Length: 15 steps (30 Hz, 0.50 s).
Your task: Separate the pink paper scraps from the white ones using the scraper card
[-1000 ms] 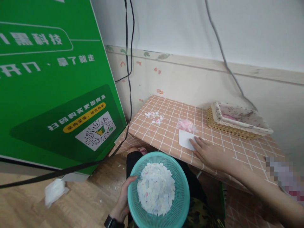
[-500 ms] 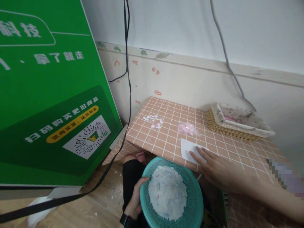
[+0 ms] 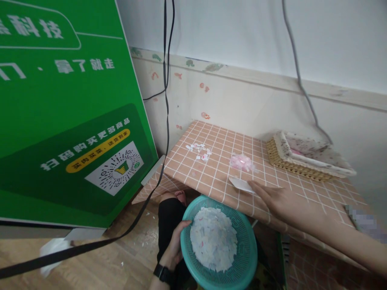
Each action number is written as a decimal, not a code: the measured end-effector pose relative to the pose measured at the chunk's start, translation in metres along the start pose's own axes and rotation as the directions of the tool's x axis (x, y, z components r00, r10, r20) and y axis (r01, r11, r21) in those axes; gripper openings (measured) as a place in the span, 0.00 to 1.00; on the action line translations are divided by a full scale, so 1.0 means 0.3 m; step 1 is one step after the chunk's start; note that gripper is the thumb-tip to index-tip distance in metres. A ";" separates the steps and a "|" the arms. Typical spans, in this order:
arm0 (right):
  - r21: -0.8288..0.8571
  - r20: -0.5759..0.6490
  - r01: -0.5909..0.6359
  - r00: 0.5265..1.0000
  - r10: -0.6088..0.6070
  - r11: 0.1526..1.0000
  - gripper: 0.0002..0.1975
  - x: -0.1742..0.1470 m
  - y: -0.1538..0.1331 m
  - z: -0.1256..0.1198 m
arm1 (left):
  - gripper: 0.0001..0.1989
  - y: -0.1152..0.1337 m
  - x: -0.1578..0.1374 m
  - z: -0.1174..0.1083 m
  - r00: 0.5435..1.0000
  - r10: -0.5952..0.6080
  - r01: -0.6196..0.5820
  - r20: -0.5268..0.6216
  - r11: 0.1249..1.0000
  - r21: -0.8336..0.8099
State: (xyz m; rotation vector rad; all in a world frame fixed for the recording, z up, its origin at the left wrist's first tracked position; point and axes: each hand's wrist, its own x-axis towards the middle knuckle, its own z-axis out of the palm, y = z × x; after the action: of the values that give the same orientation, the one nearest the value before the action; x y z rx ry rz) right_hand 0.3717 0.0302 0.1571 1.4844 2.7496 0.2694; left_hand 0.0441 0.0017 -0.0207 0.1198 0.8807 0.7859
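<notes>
My left hand (image 3: 176, 243) grips the left rim of a teal plastic colander (image 3: 248, 251), its thumb over the edge. A heap of small white paper pieces (image 3: 213, 238), with a few pink bits, fills the colander, which rests at my lap. Above the front part of the table, my right hand (image 3: 273, 198) holds a white piece of paper (image 3: 241, 184) at its right end; the paper is tilted and seen nearly edge-on. Just beyond it lies a pile of pink and clear scraps (image 3: 242, 162). Farther left are scattered white paper bits (image 3: 199, 150).
The table (image 3: 217, 141) has a brown checked cover. A lined wicker basket (image 3: 302, 165) stands at its back right, with a blurred flat object (image 3: 365, 221) at the right edge. A black strap (image 3: 167, 121) hangs before the green cabinet (image 3: 75, 121).
My right hand has lifted and tilted the white piece of paper, which lay flat on the table under my fingers. My left hand keeps its grip on the colander. The view has shifted slightly.
</notes>
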 end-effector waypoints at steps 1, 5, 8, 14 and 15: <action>-0.009 0.025 -0.016 1.000 0.016 1.000 0.32 0.032 0.003 -0.029 | 0.12 -0.001 0.000 0.001 1.000 0.000 0.000 0.000 1.000 -0.001; 0.043 -0.031 -0.115 0.993 0.117 0.992 0.19 0.215 -0.003 -0.111 | 0.13 -0.003 0.003 0.001 1.000 -0.012 0.012 0.018 1.000 -0.012; 0.087 -0.027 -0.099 0.994 0.101 0.991 0.17 0.351 -0.006 -0.112 | 0.14 -0.004 0.005 -0.001 0.999 -0.036 0.037 0.041 0.999 -0.023; 0.082 0.064 -0.102 0.993 0.097 0.991 0.16 0.458 0.024 -0.081 | 0.14 -0.005 0.007 0.000 0.999 -0.030 0.032 0.045 0.998 -0.048; 0.096 0.072 -0.079 0.995 0.073 0.992 0.16 0.461 0.028 -0.084 | 0.15 -0.005 0.008 0.000 0.998 -0.041 0.044 0.053 0.998 -0.046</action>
State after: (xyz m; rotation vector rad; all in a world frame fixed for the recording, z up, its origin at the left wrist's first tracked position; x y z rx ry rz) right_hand 0.3002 0.1457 0.1936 1.5915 2.6935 0.0829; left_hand 0.0458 0.0022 -0.0229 0.0791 0.8129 0.7604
